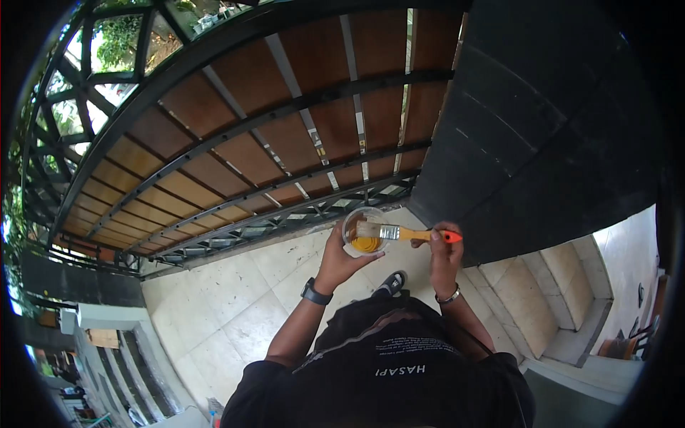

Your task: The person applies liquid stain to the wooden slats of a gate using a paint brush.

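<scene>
My left hand [341, 260] is wrapped round a clear plastic cup [347, 230] with yellow-orange paint [365, 245] in the bottom. In my right hand [446, 260] is a paintbrush [410, 234], gripped near the orange end of its yellow handle. The brush lies level across the cup, its pale bristles over the opening and its metal band at the rim. Both hands are in front of my chest, above the tiled floor.
A gate of brown slats [271, 107] in a black metal frame stands ahead, its left slats lighter yellow-brown. A dark wall panel [528, 114] rises at the right. Tiled steps [524, 299] go up on the right. Pale floor tiles [214, 307] lie below, and more steps [135, 371] are at left.
</scene>
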The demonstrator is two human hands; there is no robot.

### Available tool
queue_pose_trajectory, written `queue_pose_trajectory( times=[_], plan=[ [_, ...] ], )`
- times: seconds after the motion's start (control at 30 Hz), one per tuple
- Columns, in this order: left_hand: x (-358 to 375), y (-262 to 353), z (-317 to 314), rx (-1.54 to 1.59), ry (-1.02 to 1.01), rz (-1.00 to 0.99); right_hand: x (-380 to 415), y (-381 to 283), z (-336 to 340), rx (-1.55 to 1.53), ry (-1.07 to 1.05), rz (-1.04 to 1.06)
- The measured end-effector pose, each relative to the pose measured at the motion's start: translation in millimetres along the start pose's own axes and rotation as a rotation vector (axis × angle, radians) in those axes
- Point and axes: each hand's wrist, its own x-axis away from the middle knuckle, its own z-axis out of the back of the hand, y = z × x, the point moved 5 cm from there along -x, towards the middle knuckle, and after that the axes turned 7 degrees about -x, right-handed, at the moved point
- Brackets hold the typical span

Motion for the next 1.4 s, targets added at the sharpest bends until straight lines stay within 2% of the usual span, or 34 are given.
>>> queue_pose_trajectory(
  times=[0.17,0.23,0.37,0.43,0.6,0.73,0.8,0.87,1.07,1.17,1.4],
  plan=[
    [-63,-11,-18,-0.038,0.001,-0.014,-52,20,8,-0.192,0.106,-0.092],
    [-87,-14,-24,0.046,0.035,-0.043,-71,36,16,-0.363,0.147,-0.183],
    [-132,-16,-30,0.089,-0.042,-0.062,-102,44,18,-0.355,0.132,-0.165],
    [-158,-30,-33,0.132,-0.064,-0.058,-122,46,14,-0.357,0.227,-0.122],
    [-231,-26,-19,0.104,-0.142,-0.116,-177,62,3,-0.387,0.266,-0.029],
    [-288,-47,-3,0.128,-0.174,-0.198,-225,81,-10,-0.485,0.330,0.073],
    [-308,-55,6,0.242,-0.219,-0.161,-246,89,-14,-0.509,0.373,0.134],
    [-326,-57,16,0.006,-0.342,-0.275,-264,98,-13,-0.586,0.445,0.233],
    [-344,-70,35,-0.020,-0.462,-0.234,-287,131,9,-0.629,0.529,0.359],
    [-346,-84,34,-0.104,-0.604,-0.222,-298,135,13,-0.601,0.633,0.392],
    [-347,-80,39,-0.039,-0.686,-0.129,-343,126,5,-0.651,0.698,0.622]
  ],
)
